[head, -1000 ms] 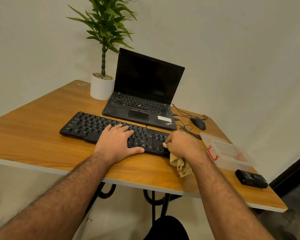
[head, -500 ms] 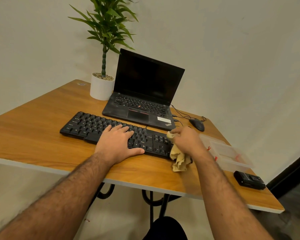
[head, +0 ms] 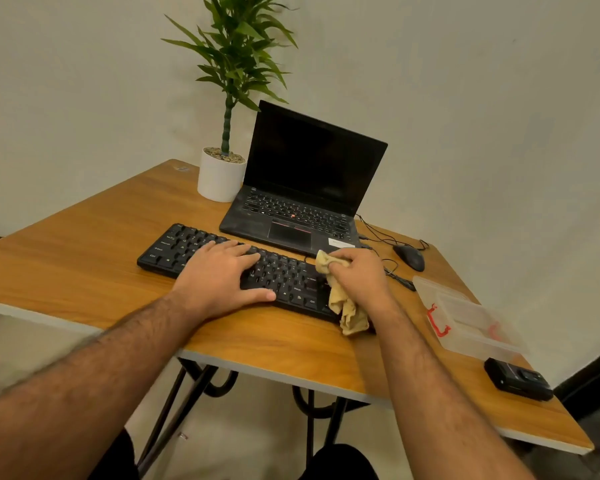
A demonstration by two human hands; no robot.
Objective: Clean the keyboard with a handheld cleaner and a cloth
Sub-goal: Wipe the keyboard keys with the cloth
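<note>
On a wooden table against a pale wall, a black keyboard with white-lettered keys lies flat near the front edge. A left hand rests on its middle, fingers straight and close together. At the keyboard's right end, a right hand grips a crumpled tan cloth, fingers curled round it. Behind the keyboard stands an open laptop; right of it, a mouse, a clear box and a small black device.

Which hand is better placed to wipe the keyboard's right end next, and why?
The right hand: it already grips the cloth over the keyboard's right end. The left hand rests flat mid-keyboard, steadying it.
</note>
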